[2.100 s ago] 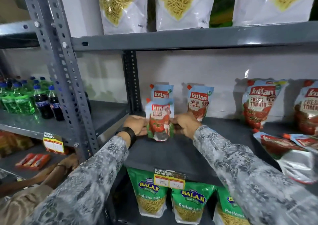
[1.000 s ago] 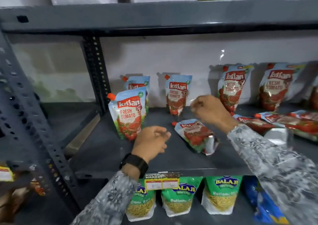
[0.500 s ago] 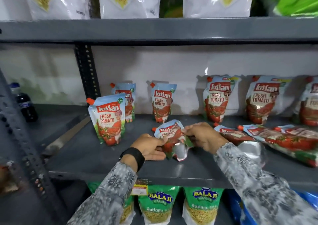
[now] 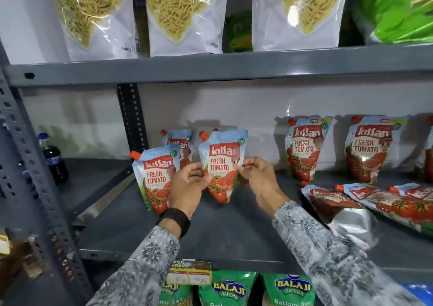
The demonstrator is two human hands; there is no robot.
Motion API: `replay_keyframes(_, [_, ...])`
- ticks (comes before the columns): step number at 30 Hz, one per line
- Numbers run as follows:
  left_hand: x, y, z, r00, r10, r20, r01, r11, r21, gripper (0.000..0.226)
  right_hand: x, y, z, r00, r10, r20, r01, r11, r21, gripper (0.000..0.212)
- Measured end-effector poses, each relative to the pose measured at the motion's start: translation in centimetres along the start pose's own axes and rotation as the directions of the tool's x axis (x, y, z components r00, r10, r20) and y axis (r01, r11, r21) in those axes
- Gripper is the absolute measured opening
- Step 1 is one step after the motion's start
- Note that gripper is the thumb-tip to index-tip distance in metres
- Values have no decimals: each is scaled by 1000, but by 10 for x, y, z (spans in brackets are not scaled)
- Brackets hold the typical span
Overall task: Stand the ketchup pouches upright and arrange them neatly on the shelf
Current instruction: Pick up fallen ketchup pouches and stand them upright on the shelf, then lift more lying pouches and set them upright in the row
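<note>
five upright ketchup pouches (image 4: 222, 165), three lying flat (image 4: 332, 200), three noodle bags (image 4: 178, 13), one cola bottle (image 4: 54, 158)

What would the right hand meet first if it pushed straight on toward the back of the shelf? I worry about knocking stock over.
Probably the pouch the right hand already holds; beyond it the way looks free to the wall, though depth is unclear.

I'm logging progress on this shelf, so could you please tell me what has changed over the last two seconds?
The left hand and right hand let go of the first front Kissan pouch, which now stands alone. They picked a flat pouch off the shelf and now hold this second pouch upright beside it. The back-row pouches and the lying pouches at right stayed put.
</note>
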State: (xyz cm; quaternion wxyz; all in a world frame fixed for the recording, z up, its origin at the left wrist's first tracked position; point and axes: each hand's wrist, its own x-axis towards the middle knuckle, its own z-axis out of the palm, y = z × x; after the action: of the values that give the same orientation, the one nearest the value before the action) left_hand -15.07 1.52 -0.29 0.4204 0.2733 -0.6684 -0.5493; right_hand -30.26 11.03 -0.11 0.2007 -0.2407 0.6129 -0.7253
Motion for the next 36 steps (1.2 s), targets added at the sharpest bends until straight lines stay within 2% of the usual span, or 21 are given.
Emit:
replay_keyframes(4, [1,-38,-5,999,-22,50,18,997,73,32,-6,29,10,997,44,-70,-45,999,-13,10])
replay_keyframes(11, [4,-55,-19,992,-45,117,36,997,75,38,-11,38,9,994,-10,-108,5,999,-51,12])
replay_keyframes(14, [-9,-50,-24,1000,-30,-3,30,996,87,34,-22,31,-2,987,-73,-145,55,991,-124,17])
replay_keyframes(17, [-30,-41,-16,991,65,-116,-52,993,109,19,-34,15,-30,981,-141,-136,111,972,-209,21])
replay_keyframes(19, [-43,-32,2,987,146,-61,-139,985,99,14,-41,-1,-57,966,-229,-121,185,938,-294,23])
replay_keyframes(22, [-55,-19,49,975,181,129,-189,980,56,13,-47,-31,-109,927,-349,-136,244,839,-487,23])
replay_keyframes(25, [-59,-15,106,938,71,340,-126,982,142,20,-49,-53,-167,907,-399,-137,205,700,-684,16])
replay_keyframes(27, [-59,-17,143,901,-70,428,-17,980,197,41,-51,-62,-202,904,-387,-180,110,618,-778,12])
replay_keyframes(29, [-58,-15,179,861,-217,461,113,963,243,58,-48,-60,-237,932,-306,-196,-30,472,-881,13])
replay_keyframes(30, [-55,-13,191,841,-281,463,158,945,288,63,-46,-55,-248,957,-214,-197,-99,397,-912,26])
replay_keyframes(31, [-52,-11,204,819,-339,463,189,921,341,68,-45,-48,-259,976,-102,-193,-141,380,-914,40])
replay_keyframes(33, [-46,-7,224,778,-435,453,260,880,397,77,-47,-36,-270,985,77,-152,-170,496,-851,56])
replay_keyframes(36, [-45,-1,244,753,-519,404,353,837,417,83,-46,-27,-273,964,223,-148,-266,736,-623,47])
